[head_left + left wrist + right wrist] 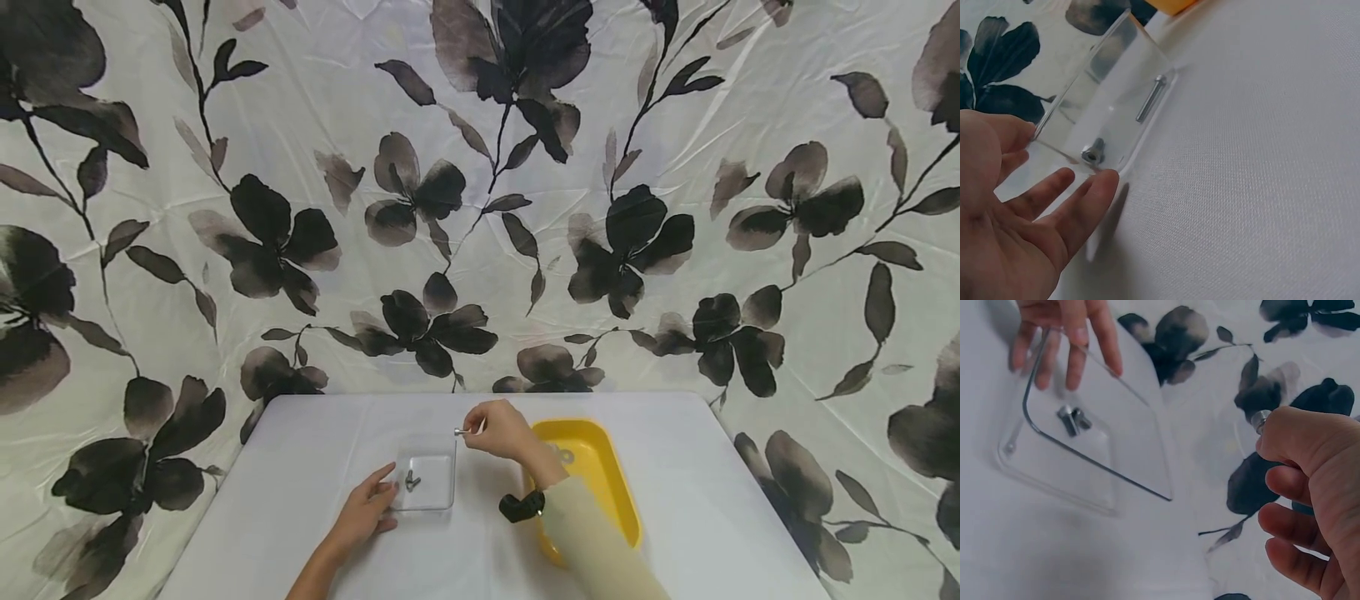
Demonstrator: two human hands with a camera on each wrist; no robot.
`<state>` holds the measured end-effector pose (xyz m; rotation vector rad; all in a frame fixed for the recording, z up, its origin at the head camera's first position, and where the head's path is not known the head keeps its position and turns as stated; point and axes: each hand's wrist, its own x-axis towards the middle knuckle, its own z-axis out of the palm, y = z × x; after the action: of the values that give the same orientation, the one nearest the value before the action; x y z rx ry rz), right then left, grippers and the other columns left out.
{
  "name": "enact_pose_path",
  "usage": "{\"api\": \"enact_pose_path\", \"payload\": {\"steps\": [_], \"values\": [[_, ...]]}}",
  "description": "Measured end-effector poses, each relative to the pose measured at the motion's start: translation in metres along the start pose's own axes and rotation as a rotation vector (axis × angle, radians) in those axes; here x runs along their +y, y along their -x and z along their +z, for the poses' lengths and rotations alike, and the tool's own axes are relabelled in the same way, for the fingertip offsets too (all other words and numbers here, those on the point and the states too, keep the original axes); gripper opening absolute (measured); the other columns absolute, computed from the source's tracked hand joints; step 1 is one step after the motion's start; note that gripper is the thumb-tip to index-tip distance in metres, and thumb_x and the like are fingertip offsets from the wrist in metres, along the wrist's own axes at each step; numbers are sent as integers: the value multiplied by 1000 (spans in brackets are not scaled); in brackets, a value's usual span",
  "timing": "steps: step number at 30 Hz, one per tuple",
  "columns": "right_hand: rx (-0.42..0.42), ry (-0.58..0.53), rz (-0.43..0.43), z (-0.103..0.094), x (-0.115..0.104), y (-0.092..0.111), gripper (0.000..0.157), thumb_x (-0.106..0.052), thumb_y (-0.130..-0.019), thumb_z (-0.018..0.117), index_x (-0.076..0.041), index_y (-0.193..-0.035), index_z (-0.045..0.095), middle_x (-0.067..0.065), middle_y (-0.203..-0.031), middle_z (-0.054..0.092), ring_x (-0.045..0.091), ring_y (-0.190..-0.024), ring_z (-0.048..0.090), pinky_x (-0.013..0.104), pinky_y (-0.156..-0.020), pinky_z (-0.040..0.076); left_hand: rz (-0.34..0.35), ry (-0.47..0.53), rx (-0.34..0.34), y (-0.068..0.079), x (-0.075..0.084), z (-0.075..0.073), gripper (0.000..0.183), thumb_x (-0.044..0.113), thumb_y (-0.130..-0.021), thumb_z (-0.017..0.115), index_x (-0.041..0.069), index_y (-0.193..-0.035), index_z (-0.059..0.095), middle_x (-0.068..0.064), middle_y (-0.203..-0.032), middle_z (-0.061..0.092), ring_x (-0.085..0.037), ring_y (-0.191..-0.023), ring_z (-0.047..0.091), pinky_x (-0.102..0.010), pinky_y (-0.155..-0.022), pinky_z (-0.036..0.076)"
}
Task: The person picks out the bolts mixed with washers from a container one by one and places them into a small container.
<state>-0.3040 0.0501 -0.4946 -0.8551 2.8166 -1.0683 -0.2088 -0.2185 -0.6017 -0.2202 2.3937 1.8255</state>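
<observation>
A clear, open-topped plastic box (pixel 452 483) stands on the white table with silver socket-head bolts (pixel 410 481) lying in it. My left hand (pixel 365 510) is at the box's left side, its fingers loosely extended and touching the wall and rim; in the left wrist view one bolt (pixel 1094 152) lies close to those fingertips. Above and to the right of the box's far corner, my right hand (pixel 498 429) pinches another bolt (pixel 459 432) between thumb and index finger. In the right wrist view only this bolt's head (pixel 1260 421) sticks out past the fingertips.
Right of the box is a yellow tray (pixel 626 500), partly covered by my right forearm, holding several grey washers (pixel 564 456). A black band (pixel 521 506) is on the right wrist. Behind the table hangs a floral cloth (pixel 525 250).
</observation>
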Motion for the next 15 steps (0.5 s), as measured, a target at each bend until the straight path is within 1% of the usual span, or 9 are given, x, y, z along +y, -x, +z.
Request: {"api": "enact_pose_path", "payload": {"steps": [2,6,11,15], "values": [[1,-2,-1,4,-1,-1,3,-18,-80,76,-19,-82,73,-13,-71,60,7,-62,53,21,-55,47,-7,13,-2,2,0,1,54,22,-99,57,10,-149,39,-22,-128,50,-27,-95,61,-34,-71,59],[6,-10,-17,13,-5,-5,3,-18,-80,76,-18,-82,73,-14,-71,60,7,-62,53,20,-56,47,-13,24,3,4,1,3,54,20,-99,56,9,-149,38,-21,-127,51,-27,-99,62,-35,-73,59],[-11,-17,-45,24,-10,-13,4,-17,-80,75,-16,-83,74,-15,-70,60,5,-62,52,19,-56,46,-22,35,16,4,1,5,54,20,-99,56,9,-149,37,-20,-126,52,-26,-99,61,-34,-75,59],[-23,-8,-51,31,-12,-17,4,-16,-80,75,-17,-83,74,-16,-69,60,5,-63,52,19,-55,44,-18,38,23,1,-1,5,54,21,-99,57,9,-148,38,-21,-125,53,-27,-99,62,-34,-76,59]]}}
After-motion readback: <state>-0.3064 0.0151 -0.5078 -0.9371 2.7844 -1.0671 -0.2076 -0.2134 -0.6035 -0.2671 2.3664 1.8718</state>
